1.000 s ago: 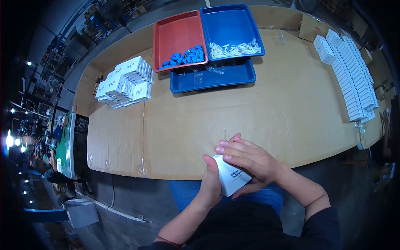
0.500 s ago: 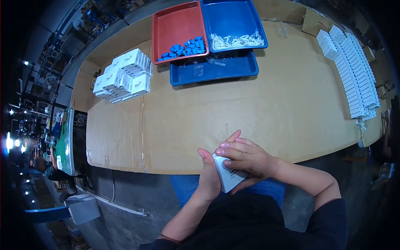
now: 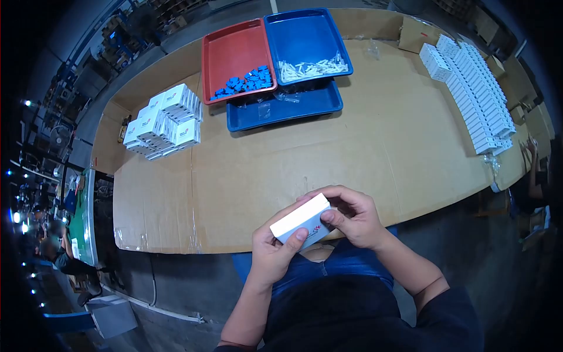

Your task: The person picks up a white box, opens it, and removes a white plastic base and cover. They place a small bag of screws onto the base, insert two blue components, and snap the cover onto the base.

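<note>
A small white box [image 3: 302,221] with a printed logo is held between my two hands, tilted, just over the table's near edge. My left hand [image 3: 275,244] grips its left end, thumb on the printed face. On the right end my right hand [image 3: 356,218] is closed, its thumb pressing near the logo and its fingers bent behind. The undersides of the box and some fingertips are hidden.
White boxes [image 3: 158,125] are stacked at the left, and long rows of them [image 3: 478,94] line the right. A red tray [image 3: 237,53] holds blue pieces; a blue tray [image 3: 308,41] holds white pieces. Another blue tray [image 3: 293,116] sits below. People work at both sides.
The white box has turned in my hands, so a long narrow side now faces up. My right hand has moved off its cover over the box to grip the right end. The view has shifted.
</note>
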`<state>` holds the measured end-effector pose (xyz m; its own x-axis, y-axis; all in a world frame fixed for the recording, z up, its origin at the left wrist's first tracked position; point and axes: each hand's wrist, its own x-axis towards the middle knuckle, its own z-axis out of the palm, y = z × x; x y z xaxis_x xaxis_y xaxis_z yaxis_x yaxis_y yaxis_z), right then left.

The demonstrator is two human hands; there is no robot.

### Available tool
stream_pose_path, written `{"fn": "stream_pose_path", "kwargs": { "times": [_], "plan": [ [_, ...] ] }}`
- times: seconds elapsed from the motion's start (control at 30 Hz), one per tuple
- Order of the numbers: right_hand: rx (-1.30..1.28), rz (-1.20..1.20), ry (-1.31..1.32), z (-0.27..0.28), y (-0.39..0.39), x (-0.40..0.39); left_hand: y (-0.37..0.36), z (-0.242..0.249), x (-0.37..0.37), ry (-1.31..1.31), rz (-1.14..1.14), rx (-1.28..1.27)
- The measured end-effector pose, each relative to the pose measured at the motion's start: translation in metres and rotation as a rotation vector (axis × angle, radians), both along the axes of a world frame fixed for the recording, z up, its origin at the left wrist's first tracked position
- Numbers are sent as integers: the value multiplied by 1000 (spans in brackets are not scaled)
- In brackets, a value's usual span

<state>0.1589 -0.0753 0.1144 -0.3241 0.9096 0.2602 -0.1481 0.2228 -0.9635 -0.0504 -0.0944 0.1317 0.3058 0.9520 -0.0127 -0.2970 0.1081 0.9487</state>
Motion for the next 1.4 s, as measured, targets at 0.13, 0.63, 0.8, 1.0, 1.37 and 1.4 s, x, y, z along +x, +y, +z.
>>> {"fn": "stream_pose_path", "kwargs": {
  "times": [0.13,0.63,0.8,1.0,1.37,1.4],
  "plan": [
    [-166,12,260,6,-14,-5,-13,0,-4,-1,-11,71],
    [-329,-14,133,-1,-49,-21,-47,-10,7,-287,225,-6],
    [-234,-81,189,-12,-56,-11,-41,-18,-7,-26,364,240],
    [-93,-124,-56,4,-61,-10,-48,-20,-25,361,96,350],
    [86,-130,40,2,-73,3,-63,-22,-14,22,113,248],
    [96,-165,-21,7,-75,2,-62,-19,-13,-22,112,218]
  ]
}}
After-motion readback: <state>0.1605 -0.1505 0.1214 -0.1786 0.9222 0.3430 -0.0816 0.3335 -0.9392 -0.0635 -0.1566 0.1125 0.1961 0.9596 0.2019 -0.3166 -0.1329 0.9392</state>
